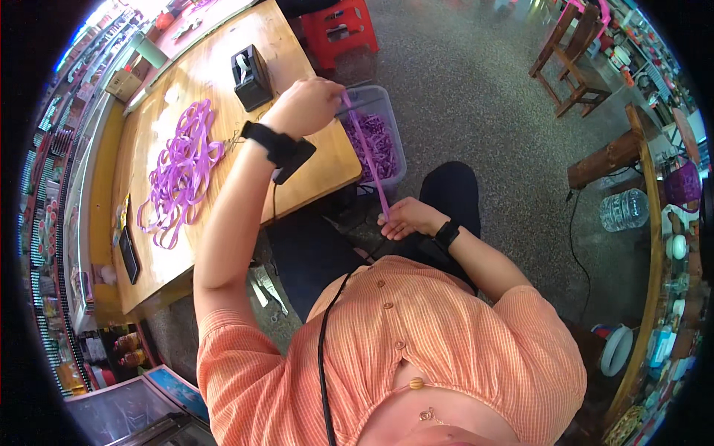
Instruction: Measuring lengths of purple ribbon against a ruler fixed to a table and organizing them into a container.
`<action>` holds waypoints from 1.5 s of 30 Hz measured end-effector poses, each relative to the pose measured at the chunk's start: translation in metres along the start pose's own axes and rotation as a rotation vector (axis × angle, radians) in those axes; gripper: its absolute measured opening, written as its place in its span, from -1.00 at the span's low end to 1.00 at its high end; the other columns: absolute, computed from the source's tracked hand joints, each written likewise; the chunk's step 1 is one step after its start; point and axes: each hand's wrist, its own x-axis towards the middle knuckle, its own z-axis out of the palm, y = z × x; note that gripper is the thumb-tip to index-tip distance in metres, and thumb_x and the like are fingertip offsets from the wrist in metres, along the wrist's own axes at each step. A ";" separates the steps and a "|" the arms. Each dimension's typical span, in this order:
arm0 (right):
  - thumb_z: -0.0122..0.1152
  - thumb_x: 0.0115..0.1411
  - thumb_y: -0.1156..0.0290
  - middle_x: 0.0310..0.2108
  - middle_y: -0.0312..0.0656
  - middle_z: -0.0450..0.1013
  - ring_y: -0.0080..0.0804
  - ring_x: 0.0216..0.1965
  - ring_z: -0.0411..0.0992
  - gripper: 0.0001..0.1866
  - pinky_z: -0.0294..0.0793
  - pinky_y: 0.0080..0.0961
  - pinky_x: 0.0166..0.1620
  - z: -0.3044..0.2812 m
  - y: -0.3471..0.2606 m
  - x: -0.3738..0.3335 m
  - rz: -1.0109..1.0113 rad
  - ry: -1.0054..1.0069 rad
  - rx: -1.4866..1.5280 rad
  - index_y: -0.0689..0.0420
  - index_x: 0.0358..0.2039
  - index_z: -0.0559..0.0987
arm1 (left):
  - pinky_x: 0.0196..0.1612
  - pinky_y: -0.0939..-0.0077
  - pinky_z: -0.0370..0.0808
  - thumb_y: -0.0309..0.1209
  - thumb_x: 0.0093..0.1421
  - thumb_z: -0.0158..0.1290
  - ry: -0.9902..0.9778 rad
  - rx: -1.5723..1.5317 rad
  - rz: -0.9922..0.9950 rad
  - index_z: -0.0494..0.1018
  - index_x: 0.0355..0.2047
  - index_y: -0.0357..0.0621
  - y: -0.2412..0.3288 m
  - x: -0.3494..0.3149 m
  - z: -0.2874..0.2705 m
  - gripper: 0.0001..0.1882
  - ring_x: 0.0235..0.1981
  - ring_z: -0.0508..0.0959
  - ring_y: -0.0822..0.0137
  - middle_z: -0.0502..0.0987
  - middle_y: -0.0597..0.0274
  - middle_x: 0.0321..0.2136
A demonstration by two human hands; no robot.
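Note:
A purple ribbon [366, 149] runs taut between my two hands. My left hand [309, 105], above the table's corner, pinches its upper end. Lower down, over my lap, my right hand [411, 218] grips the other end between thumb and fingers. Behind the ribbon stands a clear plastic bin [396, 134] holding many purple ribbon pieces [378, 146]. A loose heap of purple ribbon [182, 167] lies on the wooden table [242, 193] to the left of my left forearm. Close to my left hand sits a black tape dispenser [251, 78].
A dark phone [129, 254] rests at the table's left edge. Beyond the table is a red plastic stool [340, 33]. A wooden chair [576, 63] stands at the far right, and a large clear water bottle [624, 209] is on the right. Stocked shelves line both sides.

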 end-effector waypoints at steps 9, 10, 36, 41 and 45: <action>0.26 0.27 0.23 -0.34 -0.01 0.61 -0.33 -0.39 0.61 -0.64 0.64 -0.48 -0.27 0.028 0.000 -0.048 -0.033 -0.015 0.115 0.30 -0.14 0.60 | -0.19 0.31 0.57 -0.45 0.20 0.15 -0.224 -0.513 -0.071 0.61 -0.24 -0.24 0.109 -0.127 0.050 -0.84 -0.31 0.64 0.04 0.64 0.00 -0.34; 0.26 0.27 0.23 -0.34 -0.01 0.61 -0.33 -0.39 0.61 -0.64 0.64 -0.48 -0.27 0.033 -0.002 -0.050 -0.030 -0.020 0.112 0.30 -0.14 0.60 | -0.22 0.34 0.57 -0.44 0.20 0.16 -0.190 -0.519 -0.152 0.61 -0.24 -0.25 0.106 -0.138 0.073 -0.83 -0.33 0.64 0.09 0.64 0.01 -0.36; 0.17 0.30 0.26 -0.39 -0.06 0.60 -0.38 -0.43 0.59 -0.70 0.63 -0.50 -0.30 0.048 -0.002 -0.061 -0.083 0.094 -0.025 0.27 -0.18 0.61 | -0.24 0.61 0.49 -0.43 0.27 0.17 -0.200 -0.979 -0.389 0.63 -0.18 -0.25 0.089 -0.166 0.131 -0.82 -0.35 0.56 0.52 0.62 0.28 -0.33; 0.18 0.29 0.25 -0.39 -0.06 0.60 -0.37 -0.44 0.59 -0.69 0.63 -0.50 -0.30 0.047 -0.001 -0.062 -0.081 0.048 0.037 0.28 -0.18 0.60 | -0.22 0.58 0.51 -0.44 0.25 0.19 -0.209 -1.097 -0.320 0.62 -0.18 -0.29 0.091 -0.161 0.140 -0.81 -0.36 0.58 0.48 0.62 0.23 -0.33; 0.20 0.29 0.24 -0.40 -0.08 0.60 -0.39 -0.44 0.59 -0.70 0.63 -0.51 -0.31 0.051 -0.003 -0.063 -0.077 0.031 0.038 0.26 -0.19 0.60 | -0.27 0.62 0.48 -0.40 0.26 0.20 -0.267 -1.295 -0.522 0.63 -0.24 -0.27 0.094 -0.151 0.144 -0.83 -0.38 0.57 0.52 0.62 0.30 -0.39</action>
